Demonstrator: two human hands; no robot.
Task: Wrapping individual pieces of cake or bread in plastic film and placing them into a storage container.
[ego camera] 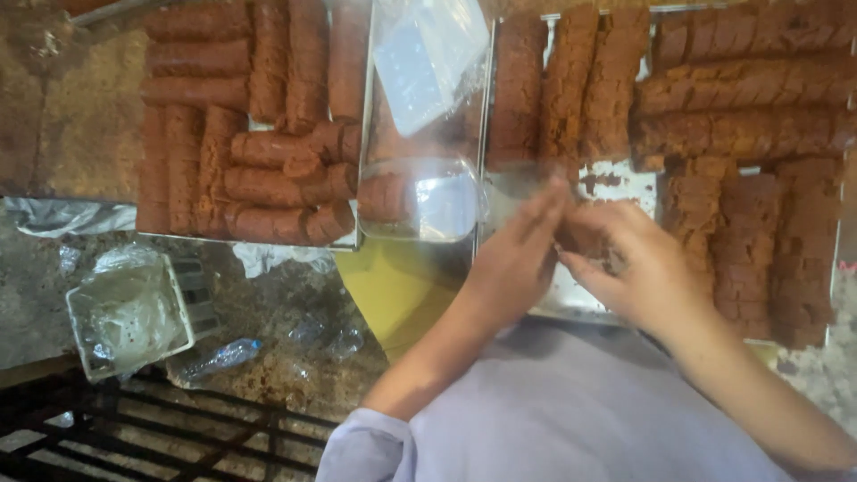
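Observation:
My left hand point(516, 259) and my right hand point(636, 268) meet over the bare near part of a metal tray point(616, 183). Between them they press a brown lump of paste point(582, 239), mostly hidden by the fingers. The left fingers lie flat along it and the right fingers curl round it. The tray holds rough brown logs point(741, 134) laid in rows. A second tray point(361, 134) to the left holds smoother rolled brown sticks point(268, 147).
A clear plastic sheet and a clear round lid point(420, 192) lie between the trays. A square container lined with plastic point(129, 317) and a small plastic bottle point(223, 357) sit on the speckled counter at left. A black metal rack point(134, 428) is below.

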